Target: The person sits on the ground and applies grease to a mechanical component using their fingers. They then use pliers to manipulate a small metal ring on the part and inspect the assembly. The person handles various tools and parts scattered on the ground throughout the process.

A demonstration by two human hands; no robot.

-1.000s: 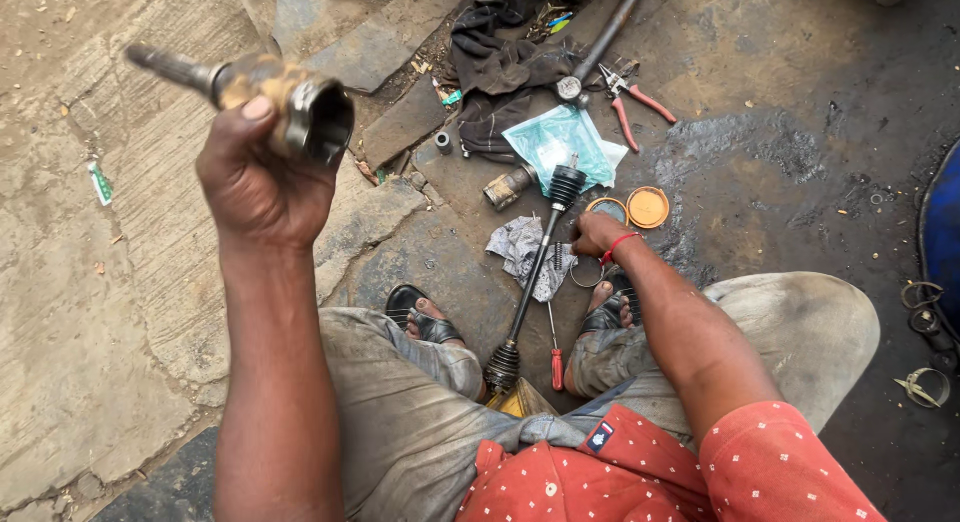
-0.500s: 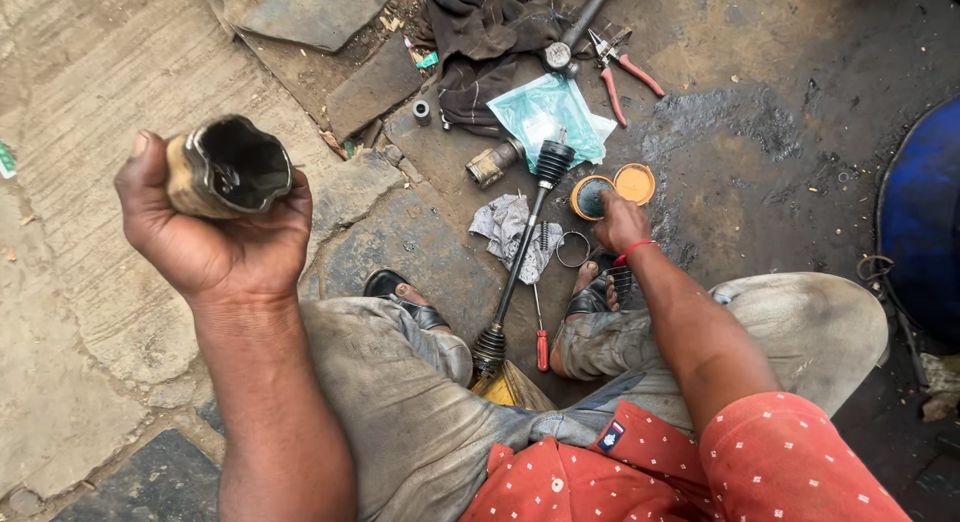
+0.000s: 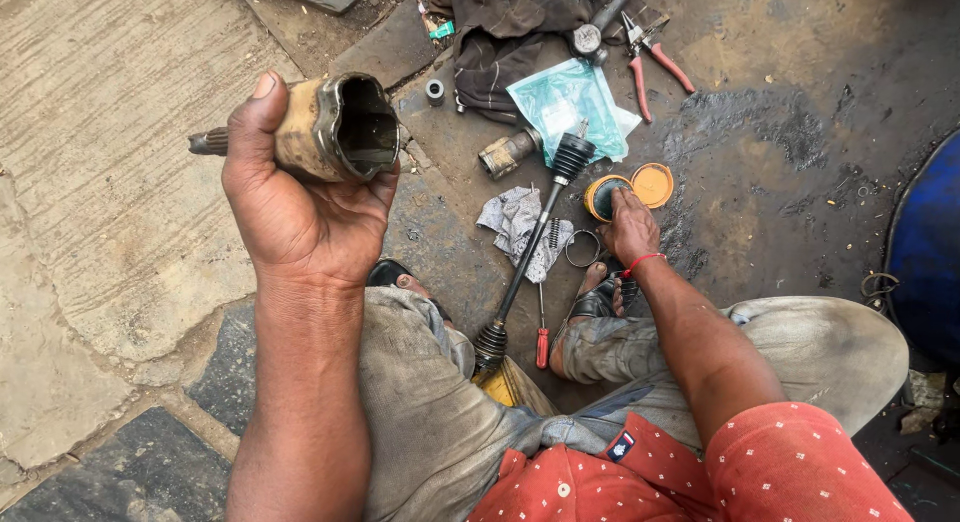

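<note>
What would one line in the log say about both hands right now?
left hand: grips metal joint cup, open end up | right hand: fingers in small orange tin | axle shaft: on ground between legs

Roadside auto-repair spot: oily ground (image 3: pixel 780 152), drive shaft (image 3: pixel 530 257), pliers (image 3: pixel 650 60), screwdriver (image 3: pixel 541 332).

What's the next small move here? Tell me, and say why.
Probably scoop grease with the right hand, whose fingers reach into the open orange tin, and carry it to the joint housing. The left hand holds that housing up, its open mouth showing, while the axle shaft lies on the ground.
</note>
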